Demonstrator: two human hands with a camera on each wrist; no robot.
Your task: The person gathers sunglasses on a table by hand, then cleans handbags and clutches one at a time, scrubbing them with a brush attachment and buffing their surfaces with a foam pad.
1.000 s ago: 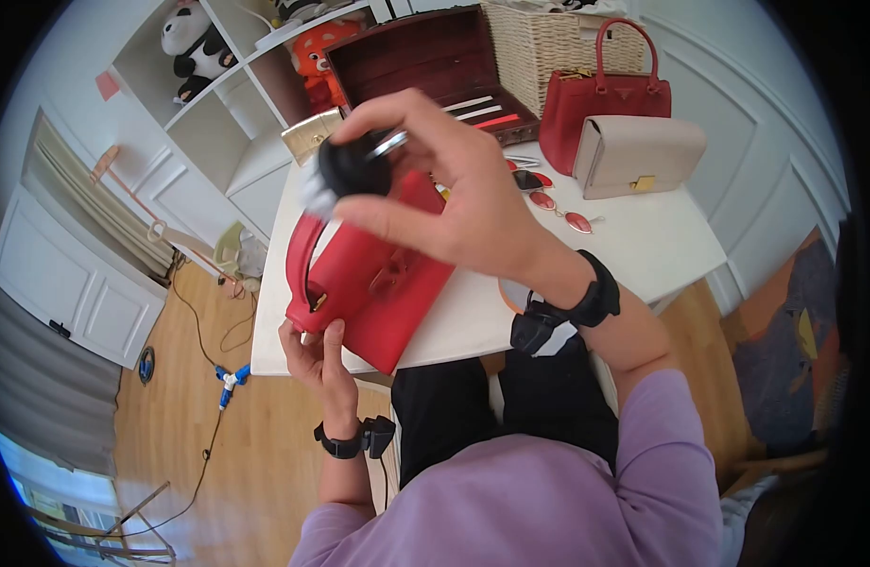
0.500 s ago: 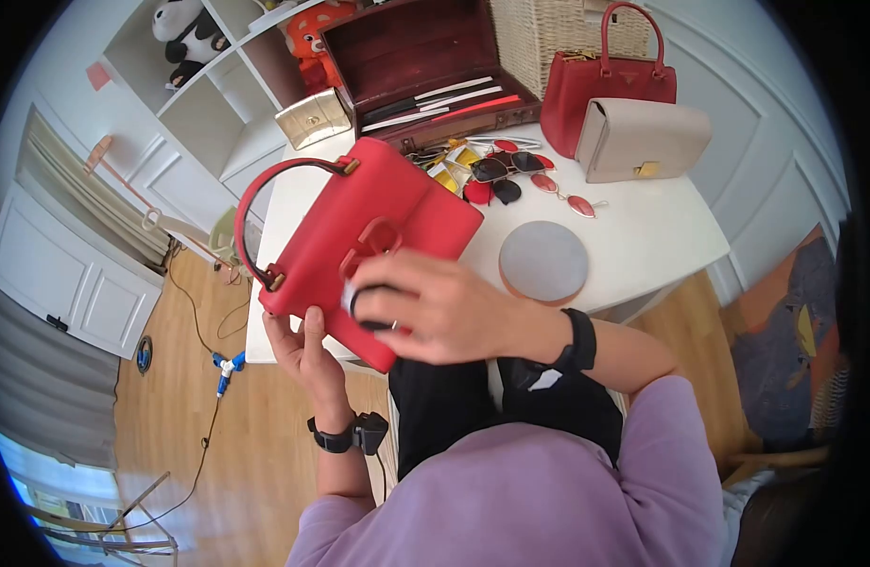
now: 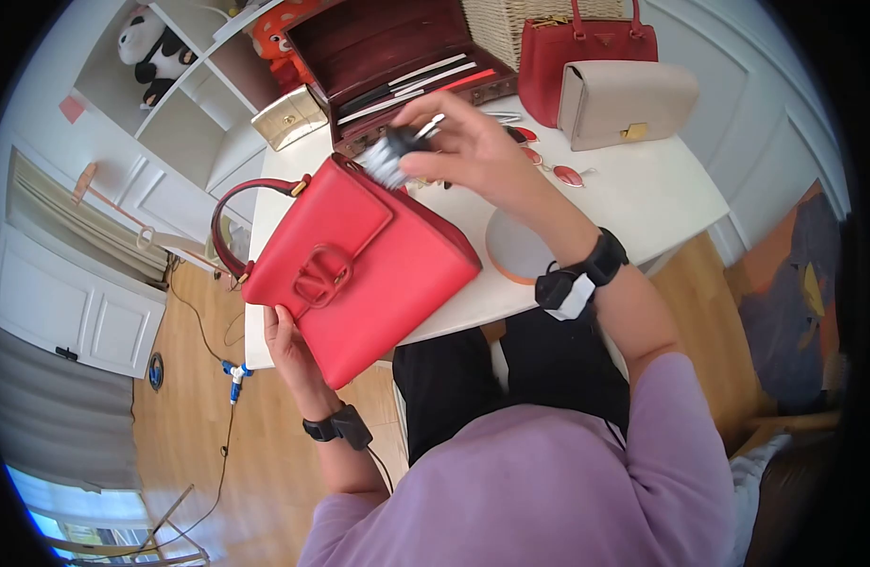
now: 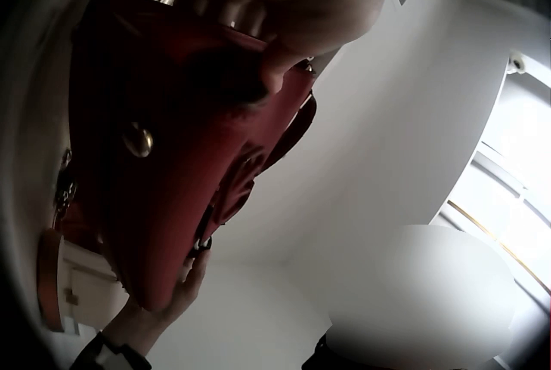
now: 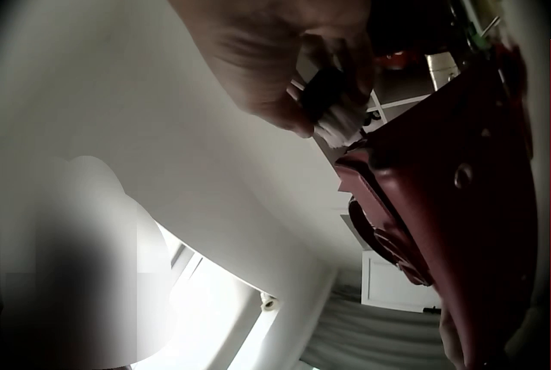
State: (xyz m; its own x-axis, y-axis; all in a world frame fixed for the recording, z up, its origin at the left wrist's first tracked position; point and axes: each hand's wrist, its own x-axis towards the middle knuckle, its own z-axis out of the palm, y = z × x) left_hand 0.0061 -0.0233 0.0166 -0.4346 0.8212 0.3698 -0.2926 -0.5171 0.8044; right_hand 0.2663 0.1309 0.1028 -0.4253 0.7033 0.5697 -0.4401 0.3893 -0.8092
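Observation:
A red handbag (image 3: pixel 387 293) with a flap, a V-shaped buckle and a top handle (image 3: pixel 232 213) is held tilted over the front left of the table. My left hand (image 3: pixel 284 342) grips it by the side close to the handle's lower end; in the left wrist view the thumb (image 4: pixel 274 67) presses on the leather. In my right hand (image 3: pixel 477 151) is a small brush (image 3: pixel 386 163) with a black body and pale bristles, pinched between thumb and fingers. Its bristles overlap the bag's upper corner in the head view, and sit right by that corner in the right wrist view.
On the white table (image 3: pixel 680 203) lie a grey round disc (image 3: pixel 520 244) and sunglasses (image 3: pixel 567 176). Behind stand an open brown case (image 3: pixel 387 57), a gold purse (image 3: pixel 291 118), a dark red handbag (image 3: pixel 539 76) and a beige bag (image 3: pixel 633 99). A cable crosses the floor at left.
My right hand has swung from above the bag down to its front, then up to its far corner with the brush. My left hand has turned the bag, showing more of its front.

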